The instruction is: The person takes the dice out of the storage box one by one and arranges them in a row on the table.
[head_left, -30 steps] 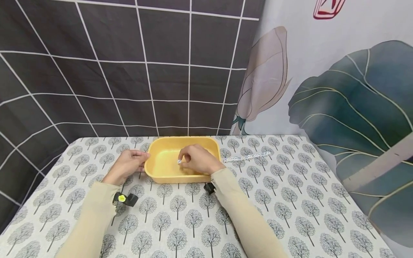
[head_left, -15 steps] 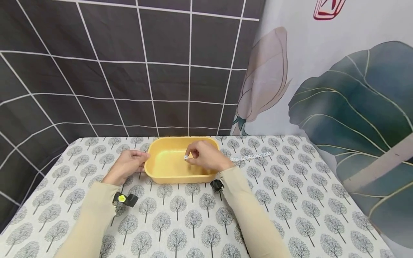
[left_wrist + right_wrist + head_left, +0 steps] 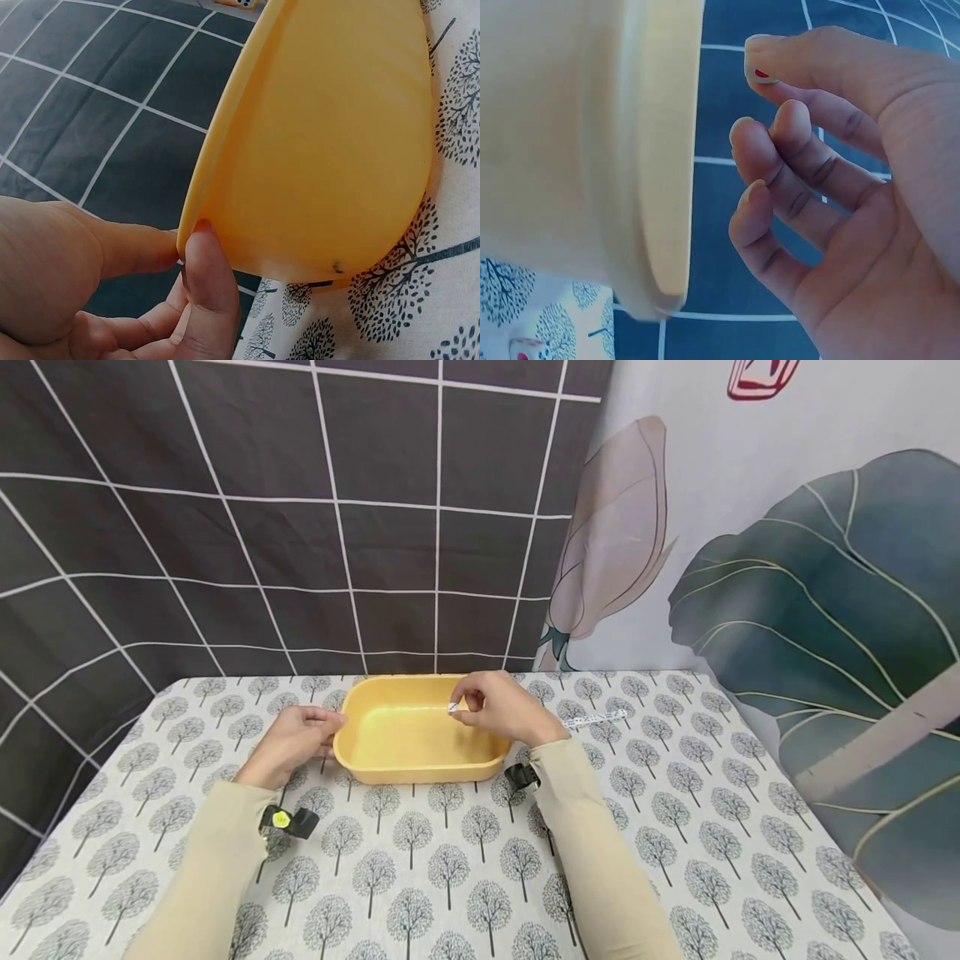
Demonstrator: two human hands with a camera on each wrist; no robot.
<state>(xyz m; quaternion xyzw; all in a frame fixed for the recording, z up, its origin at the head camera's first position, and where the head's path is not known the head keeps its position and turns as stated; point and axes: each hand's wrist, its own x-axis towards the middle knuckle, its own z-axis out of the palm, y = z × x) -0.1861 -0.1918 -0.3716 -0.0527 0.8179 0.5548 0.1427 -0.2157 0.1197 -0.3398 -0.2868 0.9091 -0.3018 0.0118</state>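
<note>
A yellow plastic tray (image 3: 420, 739) with rounded corners sits toward the back of the table. My left hand (image 3: 300, 739) pinches the rim at its left end; in the left wrist view the thumb (image 3: 212, 274) and forefinger meet on the tray's edge. Over the tray's right end, my right hand (image 3: 502, 706) pinches a small white die (image 3: 453, 707) between thumb and forefinger. A red pip on the die (image 3: 760, 73) shows in the right wrist view, while the other fingers curl loosely. Right of the tray, a row of white dice (image 3: 596, 718) is partly hidden by my right hand.
The table (image 3: 412, 877) carries a white cloth printed with trees. Behind it hangs a dark curtain (image 3: 390, 552) with a white grid, and a floral curtain (image 3: 787, 635) hangs at the right. Each wrist wears a small black camera (image 3: 522, 775).
My right hand has moved right and up from the middle of the tray to its right end, still pinching the die. My left hand stays at the left rim.
</note>
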